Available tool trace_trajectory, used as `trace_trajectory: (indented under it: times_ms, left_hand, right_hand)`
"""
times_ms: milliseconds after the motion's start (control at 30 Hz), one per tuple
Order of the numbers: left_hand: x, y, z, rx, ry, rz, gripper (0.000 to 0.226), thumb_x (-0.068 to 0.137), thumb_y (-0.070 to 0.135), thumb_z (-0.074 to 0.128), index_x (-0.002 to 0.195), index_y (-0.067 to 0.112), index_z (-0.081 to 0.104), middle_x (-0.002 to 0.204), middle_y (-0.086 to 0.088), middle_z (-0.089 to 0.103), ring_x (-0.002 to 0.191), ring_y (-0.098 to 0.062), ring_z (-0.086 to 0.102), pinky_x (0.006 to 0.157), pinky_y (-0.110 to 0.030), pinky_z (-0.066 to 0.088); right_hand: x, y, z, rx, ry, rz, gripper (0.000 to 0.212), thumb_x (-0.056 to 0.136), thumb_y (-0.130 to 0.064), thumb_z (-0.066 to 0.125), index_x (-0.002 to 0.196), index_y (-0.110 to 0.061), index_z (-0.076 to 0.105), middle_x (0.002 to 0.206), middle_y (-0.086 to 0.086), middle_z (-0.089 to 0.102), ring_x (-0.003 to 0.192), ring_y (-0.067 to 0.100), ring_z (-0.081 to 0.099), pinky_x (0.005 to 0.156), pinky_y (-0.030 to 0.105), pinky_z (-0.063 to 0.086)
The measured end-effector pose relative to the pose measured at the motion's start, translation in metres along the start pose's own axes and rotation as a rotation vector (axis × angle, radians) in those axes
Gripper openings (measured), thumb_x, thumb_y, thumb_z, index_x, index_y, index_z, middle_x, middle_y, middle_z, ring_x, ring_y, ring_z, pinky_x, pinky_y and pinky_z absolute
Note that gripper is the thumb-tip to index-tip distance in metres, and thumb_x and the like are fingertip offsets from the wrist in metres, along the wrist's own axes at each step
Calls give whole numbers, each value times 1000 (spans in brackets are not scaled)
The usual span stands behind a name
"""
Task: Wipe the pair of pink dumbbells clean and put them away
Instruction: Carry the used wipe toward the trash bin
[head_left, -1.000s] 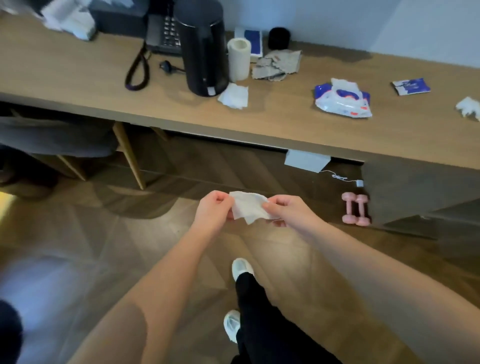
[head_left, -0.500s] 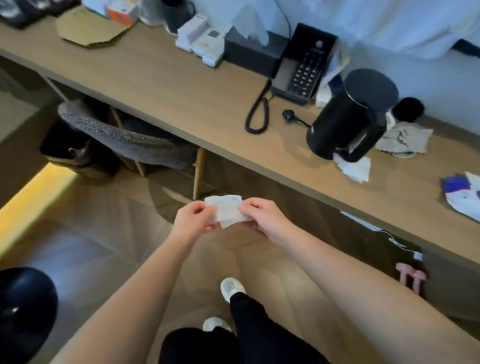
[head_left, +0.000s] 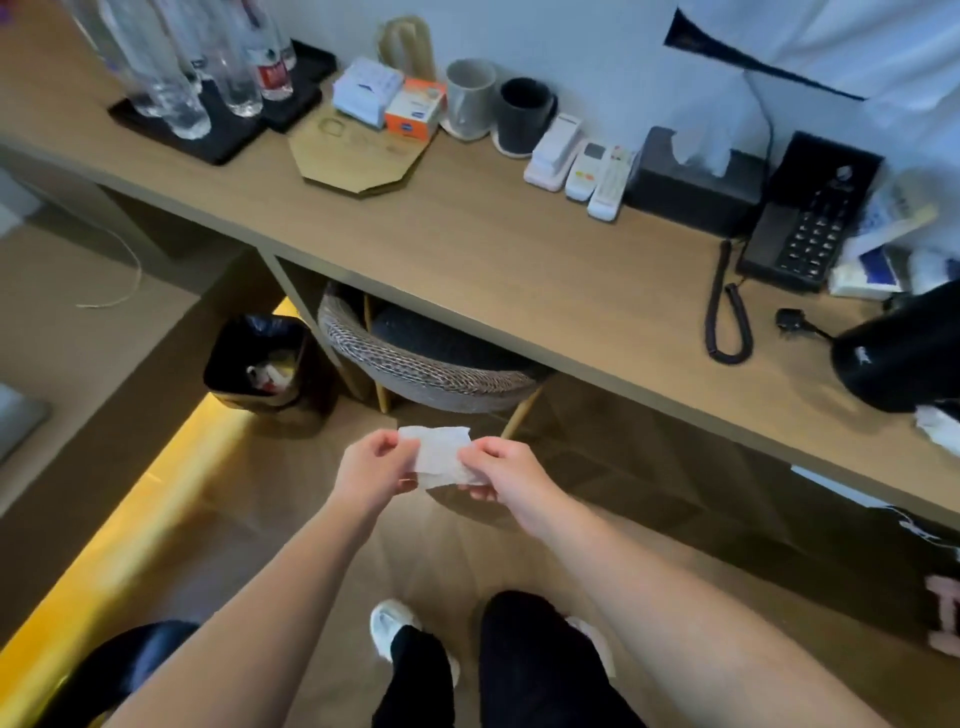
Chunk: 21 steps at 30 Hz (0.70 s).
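Before the wooden desk (head_left: 493, 249), a white wipe (head_left: 439, 454) is held stretched between both hands. Its left edge is pinched by the thumb and curled fingers of the left hand (head_left: 376, 470), its right edge likewise by the right hand (head_left: 498, 470). This grasp is unchanged from the earlier frames, but the view has been swung leftward. The pink dumbbells (head_left: 943, 613), on the floor under the desk, are now cut off at the right margin. The kettle (head_left: 904, 353) has been pushed to the right edge. The black bin (head_left: 257, 358) beside the woven chair (head_left: 426, 358) is now seen from above, and bottles (head_left: 171, 67) have been brought into view.
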<state>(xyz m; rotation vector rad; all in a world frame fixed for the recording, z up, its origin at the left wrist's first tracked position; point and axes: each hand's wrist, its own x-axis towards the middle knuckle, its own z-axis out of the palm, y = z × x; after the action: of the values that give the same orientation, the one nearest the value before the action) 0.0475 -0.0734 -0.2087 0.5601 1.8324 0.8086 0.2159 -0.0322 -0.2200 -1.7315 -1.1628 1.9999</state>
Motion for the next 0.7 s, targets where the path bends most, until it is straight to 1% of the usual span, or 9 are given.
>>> trace_trajectory:
  times_ms: [100,233,300,333,400,500,600,633,700]
  left_hand:
    - [38,5,-54,36,-18,-5,13,91,15,63,80,10,65,82,-6,68,71,-16,65,57,-20,55]
    - [93,18,-113,59,-47,11,11,92,13,63,90,3,66,83,-9,67,69,-16,64,62,-24,56]
    - [126,26,-140,95,-60,27,11,94,14,63,88,6,65,83,-8,66,70,-16,65,64,-25,57]
    - [143,30,-155,120,-59,38,12,94,15,63,86,7,64,82,-6,66,69,-15,65,63,-23,57]
    - [178,40,-184,161,-43,52,15,95,17,62,83,8,64,79,-3,65,67,-12,66,57,-18,55]
    - [220,54,-231,225,-51,19,18,96,18,61,83,5,64,79,-6,65,68,-11,66,55,-14,52]
    - [256,71,-277,283,-85,-7,23,97,19,60,87,-1,64,89,-14,66,77,-17,65,57,-15,50]
    - [268,79,-291,289,-88,-34,23,96,19,60,89,-3,65,91,-17,67,76,-18,65,57,-17,49]
    - [295,92,-317,287,-103,-81,21,96,16,60,92,-4,66,93,-21,68,74,-19,64,59,-20,48]
  right_hand:
    - [21,-22,52,55,25,8,13,95,-18,63,99,-9,71,93,8,66,81,16,64,74,30,50]
    - [64,-55,112,78,46,2,10,95,-19,63,94,-14,71,89,3,68,76,12,65,77,31,52]
    - [93,-73,138,74,54,11,10,95,-21,63,90,-18,71,91,1,69,79,13,66,80,31,55]
    - [109,-82,152,67,60,16,10,95,-22,63,90,-21,71,91,0,69,81,13,66,79,30,56]
    - [142,-102,181,53,75,30,8,95,-26,63,91,-25,70,94,-2,68,85,12,66,71,23,56]
    - [183,-133,226,40,110,80,8,96,-27,62,92,-28,69,95,-2,68,81,10,65,59,15,52]
    - [213,-167,268,89,79,86,12,95,-22,62,101,-17,72,87,3,68,66,12,60,56,19,47]
    - [222,-179,280,88,86,93,14,94,-22,63,102,-16,73,86,4,68,65,12,58,56,20,45]
    - [240,-199,303,66,114,98,13,95,-22,63,101,-17,73,88,2,68,66,8,61,58,17,46]
